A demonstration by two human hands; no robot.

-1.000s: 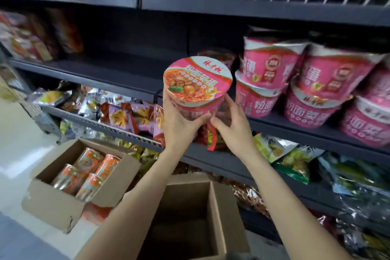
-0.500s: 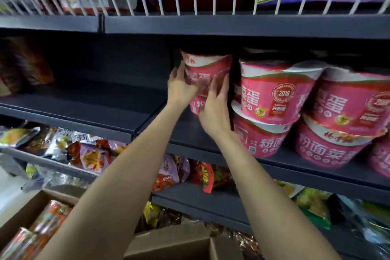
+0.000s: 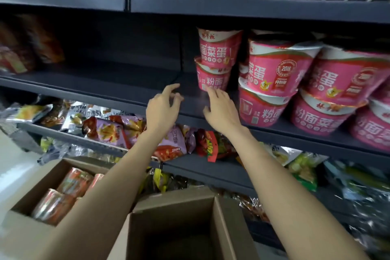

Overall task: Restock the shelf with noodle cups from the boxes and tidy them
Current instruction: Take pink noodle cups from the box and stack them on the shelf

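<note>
On the dark shelf (image 3: 126,78), a pink noodle cup (image 3: 219,48) is sitting stacked on another (image 3: 212,79), apparently saving space; left hand (image 3: 163,107) and right hand (image 3: 221,108) are hovering spread, holding nothing.

Just beyond the right hand's fingers (image 3: 213,93), the lower noodle cup (image 3: 212,80) hides its rim under the cup stacked on it. Far right of those fingers, the outermost pink cups (image 3: 373,131) are cut off by the picture's edge. Left of the left hand's fingers (image 3: 172,88), the packets at the shelf's dark end (image 3: 27,46) are too blurred to identify. Below both hands, the near cardboard box (image 3: 179,226) runs off the bottom edge, its inside too dark to read.
</note>
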